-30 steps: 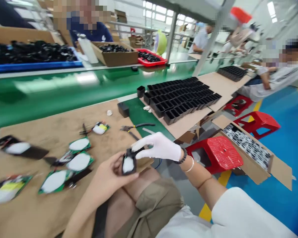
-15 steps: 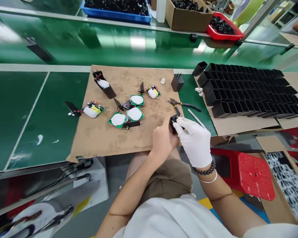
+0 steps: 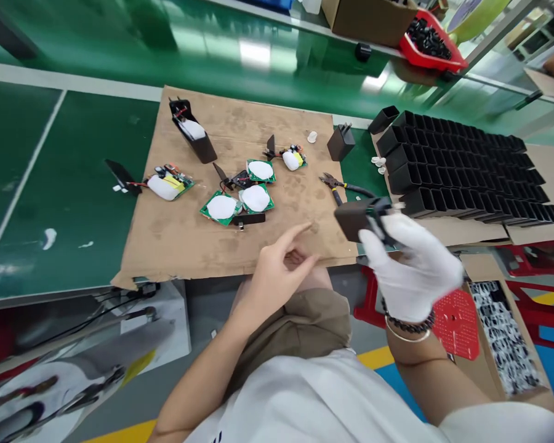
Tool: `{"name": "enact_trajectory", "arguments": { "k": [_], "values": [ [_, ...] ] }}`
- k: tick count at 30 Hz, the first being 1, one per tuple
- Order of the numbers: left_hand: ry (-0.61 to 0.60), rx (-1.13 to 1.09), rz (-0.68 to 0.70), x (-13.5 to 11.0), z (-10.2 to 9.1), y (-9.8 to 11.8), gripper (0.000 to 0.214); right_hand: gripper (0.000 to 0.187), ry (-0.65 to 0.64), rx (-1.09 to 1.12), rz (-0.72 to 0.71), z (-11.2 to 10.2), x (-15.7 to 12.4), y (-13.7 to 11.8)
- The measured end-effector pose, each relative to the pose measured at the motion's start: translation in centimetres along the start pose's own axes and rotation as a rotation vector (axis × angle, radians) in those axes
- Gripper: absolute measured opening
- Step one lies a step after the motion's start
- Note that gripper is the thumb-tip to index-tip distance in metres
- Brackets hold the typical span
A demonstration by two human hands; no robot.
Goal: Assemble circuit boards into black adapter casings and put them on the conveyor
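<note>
In my gloved right hand (image 3: 410, 264) is a black plastic adapter housing (image 3: 355, 218), held up at the right edge of the cardboard sheet. My bare left hand (image 3: 281, 264) is empty above the sheet's front edge, thumb and forefinger apart. Cutting pliers (image 3: 335, 184) with dark and yellow handles lie just behind the housing. To the left of them are green circuit boards with white pads (image 3: 256, 198), and a small board with yellow tape (image 3: 293, 159). Another wired board (image 3: 168, 184) lies at the left, below an open black housing (image 3: 194, 132). A black plug adapter (image 3: 340, 143) stands at the back right.
Rows of open black housings (image 3: 461, 160) fill the right side of the bench. Small white caps (image 3: 378, 163) lie beside them. A red tray of black parts (image 3: 436, 49) sits on the far ledge. Below right are a red stool (image 3: 457, 323) and a carton of parts (image 3: 505, 338).
My hands have separated. The right one has carried the black housing up and to the right, while the left has let go of it and drawn back left. The view has shifted slightly.
</note>
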State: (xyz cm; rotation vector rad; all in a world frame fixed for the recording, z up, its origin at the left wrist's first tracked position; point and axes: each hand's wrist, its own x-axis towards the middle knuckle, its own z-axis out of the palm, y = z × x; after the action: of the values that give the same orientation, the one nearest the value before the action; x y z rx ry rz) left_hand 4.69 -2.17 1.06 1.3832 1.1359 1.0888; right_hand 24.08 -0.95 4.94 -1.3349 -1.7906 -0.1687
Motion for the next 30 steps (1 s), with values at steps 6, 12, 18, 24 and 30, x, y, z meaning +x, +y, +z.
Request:
{"name": "enact_trajectory", "arguments": {
  "k": [6, 12, 18, 24, 30],
  "values": [
    [0.084, 0.001, 0.065, 0.0, -1.5, -0.7, 0.032, 0.021, -0.238, 0.222, 0.073, 2.6, -1.6, 1.8],
    [-0.053, 0.182, 0.160, 2.9, 2.2, -1.2, 0.068, 0.022, -0.315, 0.359, 0.187, 1.6, -0.9, 2.2],
    [0.072, 0.347, 0.253, 3.3, 4.4, -1.7, 0.055, 0.025, -0.363, 0.277, 0.084, 1.0, -0.8, 1.9],
    [0.189, 0.667, 0.456, 2.6, 4.9, -3.5, 0.062, 0.022, -0.411, 0.176, 0.005, 0.9, -0.3, 2.0],
    [0.160, 0.617, 0.478, 2.3, 4.5, -3.3, 0.066, 0.015, -0.399, 0.128, -0.079, -0.5, 0.9, 1.7]
  ]
}}
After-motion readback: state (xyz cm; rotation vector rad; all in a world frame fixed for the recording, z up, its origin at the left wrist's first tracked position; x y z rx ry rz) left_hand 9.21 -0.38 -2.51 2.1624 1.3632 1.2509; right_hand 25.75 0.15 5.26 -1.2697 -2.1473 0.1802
